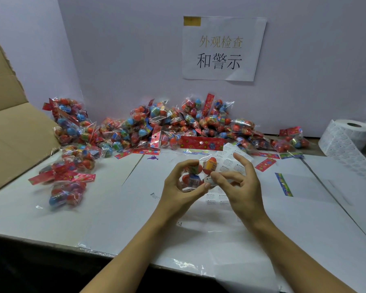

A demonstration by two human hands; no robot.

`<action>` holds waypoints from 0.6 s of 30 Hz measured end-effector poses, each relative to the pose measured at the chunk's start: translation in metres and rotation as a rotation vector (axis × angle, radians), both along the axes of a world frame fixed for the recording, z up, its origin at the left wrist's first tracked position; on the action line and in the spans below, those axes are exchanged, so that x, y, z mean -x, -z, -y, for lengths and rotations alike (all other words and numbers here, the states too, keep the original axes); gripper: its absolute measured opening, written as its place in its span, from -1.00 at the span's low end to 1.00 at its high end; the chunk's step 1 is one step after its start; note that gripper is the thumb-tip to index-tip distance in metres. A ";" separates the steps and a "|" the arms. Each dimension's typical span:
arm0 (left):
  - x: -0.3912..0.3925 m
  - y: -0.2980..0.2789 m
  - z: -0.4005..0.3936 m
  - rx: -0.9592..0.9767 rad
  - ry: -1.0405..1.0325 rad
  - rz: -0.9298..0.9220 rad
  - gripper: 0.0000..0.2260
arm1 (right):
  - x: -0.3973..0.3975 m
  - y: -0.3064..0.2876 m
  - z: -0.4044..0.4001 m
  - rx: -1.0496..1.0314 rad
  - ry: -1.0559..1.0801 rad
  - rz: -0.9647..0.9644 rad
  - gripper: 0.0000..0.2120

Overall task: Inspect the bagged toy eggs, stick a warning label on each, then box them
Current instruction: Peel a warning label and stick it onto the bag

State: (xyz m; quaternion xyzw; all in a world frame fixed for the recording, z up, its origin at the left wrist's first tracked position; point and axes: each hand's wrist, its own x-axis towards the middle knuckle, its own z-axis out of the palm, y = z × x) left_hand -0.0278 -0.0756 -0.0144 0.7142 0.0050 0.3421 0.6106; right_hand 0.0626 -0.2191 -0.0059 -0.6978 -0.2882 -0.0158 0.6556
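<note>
Left hand [181, 185]: fingers curled round bag of toy eggs [199, 173], centre table.
Right hand [239, 178]: thumb and forefinger pinch warning label [210, 180], other fingers spread.
Relation: label touches bag's 3 o'clock side.

Above the middle of the white table [76, 212], the left hand [179, 185] grips a clear bag of toy eggs [199, 173] while the right hand [239, 180] pinches a small warning label [209, 180] against it. More bagged eggs [178, 125] pile along the table's far edge; a label roll [351, 137] sits at its far right corner, a cardboard box [11, 127] at its left edge
</note>
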 end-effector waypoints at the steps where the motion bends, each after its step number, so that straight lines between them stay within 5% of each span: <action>1: 0.000 0.000 0.000 0.002 0.000 -0.006 -0.51 | 0.000 0.000 0.000 -0.006 -0.001 0.001 -0.20; 5: -0.001 0.001 0.000 0.018 0.007 -0.016 -0.51 | 0.000 -0.001 0.000 -0.004 0.012 0.014 -0.25; 11: 0.000 -0.002 -0.002 0.077 -0.002 -0.019 -0.53 | 0.000 -0.002 0.002 -0.066 0.014 -0.001 -0.63; 18: 0.002 -0.006 -0.003 0.174 -0.001 0.016 -0.67 | 0.007 -0.001 0.002 0.056 -0.054 0.103 -0.35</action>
